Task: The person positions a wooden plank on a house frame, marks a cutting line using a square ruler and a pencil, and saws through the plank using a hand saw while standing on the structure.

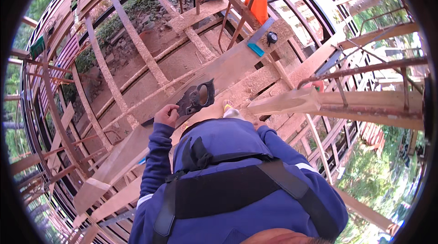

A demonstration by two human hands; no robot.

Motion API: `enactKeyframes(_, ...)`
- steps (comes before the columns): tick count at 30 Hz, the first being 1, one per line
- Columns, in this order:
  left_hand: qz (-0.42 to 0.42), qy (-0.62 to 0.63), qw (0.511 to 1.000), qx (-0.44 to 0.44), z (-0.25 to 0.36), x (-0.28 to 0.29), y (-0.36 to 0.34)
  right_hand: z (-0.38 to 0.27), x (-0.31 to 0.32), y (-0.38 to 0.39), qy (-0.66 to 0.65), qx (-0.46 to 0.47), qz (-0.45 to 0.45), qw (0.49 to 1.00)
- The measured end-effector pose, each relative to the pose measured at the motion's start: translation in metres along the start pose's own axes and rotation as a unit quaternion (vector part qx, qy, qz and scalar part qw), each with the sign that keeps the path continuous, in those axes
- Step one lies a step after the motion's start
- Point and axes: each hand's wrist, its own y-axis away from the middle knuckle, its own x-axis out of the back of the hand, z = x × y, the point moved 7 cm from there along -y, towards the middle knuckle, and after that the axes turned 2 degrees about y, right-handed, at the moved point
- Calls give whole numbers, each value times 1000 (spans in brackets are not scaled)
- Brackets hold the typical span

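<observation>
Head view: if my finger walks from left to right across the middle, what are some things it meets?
Saw → foot → tape measure, a bit higher up → red thing, partly hidden.

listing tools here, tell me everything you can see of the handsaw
The handsaw has a dark, looped handle with openings and a dark blade with a jagged edge; its material is unclear. It appears to lie on the wide wooden board, handle toward the upper right. The left hand is at the blade, grip unclear.
</observation>
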Motion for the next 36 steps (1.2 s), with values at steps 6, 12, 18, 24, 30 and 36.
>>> enactKeyframes(6,154,16,964,218,-79,-54,83,-147,175,-97,98,124,125,980)
enactKeyframes(12,147,-25,935,323,-75,-128,153,-183,335,-216,132,222,261,930)
enactKeyframes(18,367,117,724,572,-169,-217,390,-260,321,-237,161,53,272,947)
enactKeyframes(24,-99,-64,780,614,-150,-379,441,-261,325,-240,144,49,265,952)
enactKeyframes(30,247,340,599,682,-141,-420,415,-267,316,-244,131,63,247,958)
enactKeyframes(36,327,99,790,509,-149,-258,346,-267,310,-243,117,72,234,963)
